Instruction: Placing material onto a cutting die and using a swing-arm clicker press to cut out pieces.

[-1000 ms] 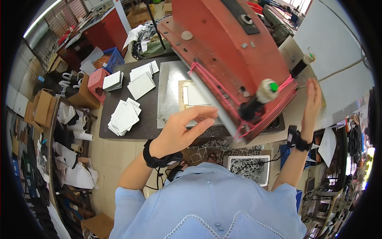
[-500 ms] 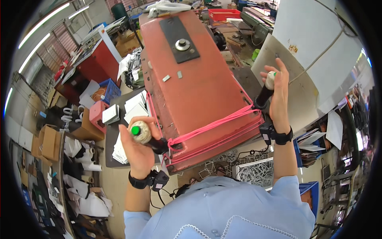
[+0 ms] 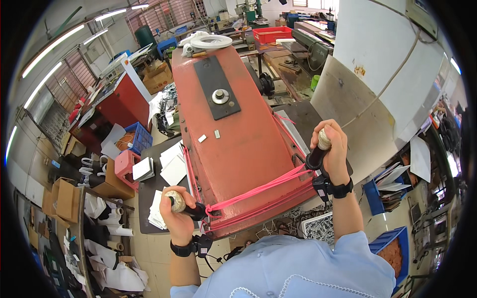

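Note:
A large red machine body (image 3: pixel 243 154) stands in front of me, with a handle at each front side. Both handles have black grips and tape-wrapped tops. My left hand (image 3: pixel 178 218) is closed round the left handle (image 3: pixel 176 200), its thumb by the top. My right hand (image 3: pixel 335 151) curls its fingers round the right handle (image 3: pixel 324 141). Pink cord (image 3: pixel 258 190) runs in several strands across the front of the machine, from near one handle to the other. A wrist strap with a small black box sits on each wrist.
White card stacks (image 3: pixel 173 166) lie on the dark surface left of the machine. Two small pale pieces (image 3: pixel 202 138) rest on the red top. At lower right, a white tray (image 3: pixel 318 223) holds many small frames. A grey-white panel (image 3: pixel 357 102) stands close on the right.
The fingers of my right hand, stretched out before, have closed round its handle. My left hand has also tightened on its handle. The head view has tilted up, showing more of the room.

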The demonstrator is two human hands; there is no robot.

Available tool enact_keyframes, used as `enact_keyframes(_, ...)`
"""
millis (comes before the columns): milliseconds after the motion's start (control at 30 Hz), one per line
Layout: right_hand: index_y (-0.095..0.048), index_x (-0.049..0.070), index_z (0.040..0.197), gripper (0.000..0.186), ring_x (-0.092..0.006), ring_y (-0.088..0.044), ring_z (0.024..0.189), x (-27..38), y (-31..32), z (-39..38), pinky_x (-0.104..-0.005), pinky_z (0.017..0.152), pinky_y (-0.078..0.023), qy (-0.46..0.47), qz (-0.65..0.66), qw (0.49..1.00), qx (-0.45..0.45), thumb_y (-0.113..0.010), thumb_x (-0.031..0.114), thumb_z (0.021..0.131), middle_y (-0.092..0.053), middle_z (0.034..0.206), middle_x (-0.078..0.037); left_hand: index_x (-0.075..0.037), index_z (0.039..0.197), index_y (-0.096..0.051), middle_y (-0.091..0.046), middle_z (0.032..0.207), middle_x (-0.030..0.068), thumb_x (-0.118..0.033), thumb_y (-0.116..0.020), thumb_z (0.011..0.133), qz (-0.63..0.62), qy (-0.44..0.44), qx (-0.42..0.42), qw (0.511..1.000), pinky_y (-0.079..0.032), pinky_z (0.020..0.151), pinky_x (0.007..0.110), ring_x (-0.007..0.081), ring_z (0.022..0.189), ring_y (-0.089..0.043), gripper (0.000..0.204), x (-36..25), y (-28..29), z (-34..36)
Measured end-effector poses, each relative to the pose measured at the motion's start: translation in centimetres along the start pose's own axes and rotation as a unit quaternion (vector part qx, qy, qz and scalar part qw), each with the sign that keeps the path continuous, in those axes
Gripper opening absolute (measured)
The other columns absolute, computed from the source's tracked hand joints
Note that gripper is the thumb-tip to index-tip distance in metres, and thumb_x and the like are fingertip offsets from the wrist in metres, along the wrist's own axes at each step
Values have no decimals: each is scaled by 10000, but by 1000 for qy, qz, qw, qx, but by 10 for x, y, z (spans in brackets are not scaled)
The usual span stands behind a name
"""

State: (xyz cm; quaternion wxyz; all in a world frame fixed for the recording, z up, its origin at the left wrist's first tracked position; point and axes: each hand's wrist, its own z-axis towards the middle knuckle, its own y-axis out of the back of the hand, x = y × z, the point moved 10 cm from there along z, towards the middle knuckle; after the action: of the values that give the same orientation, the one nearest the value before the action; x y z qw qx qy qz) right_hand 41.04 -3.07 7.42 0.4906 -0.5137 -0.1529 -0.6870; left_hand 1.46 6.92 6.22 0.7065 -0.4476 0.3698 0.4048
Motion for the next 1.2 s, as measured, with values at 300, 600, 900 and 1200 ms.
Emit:
enact_keyframes(300,-578,5,992,293,-109,-561,627,-2,1,-1,-243,605,-468,-5,-4,1000,3,-469,276,1017,-595,718,-63,-19,982,-544,-499,661,69,-529,-293,1020,-2,0,-13,1000,-408,659,321,180,627,-483,569,1,-1,0)
enact_keyframes(600,-530,-26,1242,489,-105,-535,604,16,25,36,-237,579,-439,21,-20,999,16,-443,409,1036,-576,695,-51,22,1153,-510,-559,811,98,-689,-352,946,10,-26,75,997,-440,758,337,193,749,-540,757,-5,-47,-10)
enact_keyframes(900,-530,-50,1301,445,-205,-561,1166,77,43,18,-331,1036,-391,242,-404,856,-211,-421,314,1070,-601,1249,-142,3,1532,-217,-339,1534,207,-261,-742,870,137,-81,380,911,-269,1160,398,315,1416,-358,885,35,-146,-39)
enact_keyframes(1200,-477,-24,1317,466,-158,-584,1004,3,-20,-27,-319,938,-450,28,-94,994,36,-490,343,1031,-613,1125,-99,-5,1160,-629,-613,1248,186,-204,-724,858,504,-146,281,803,-473,953,428,370,1131,-588,374,121,-58,10)
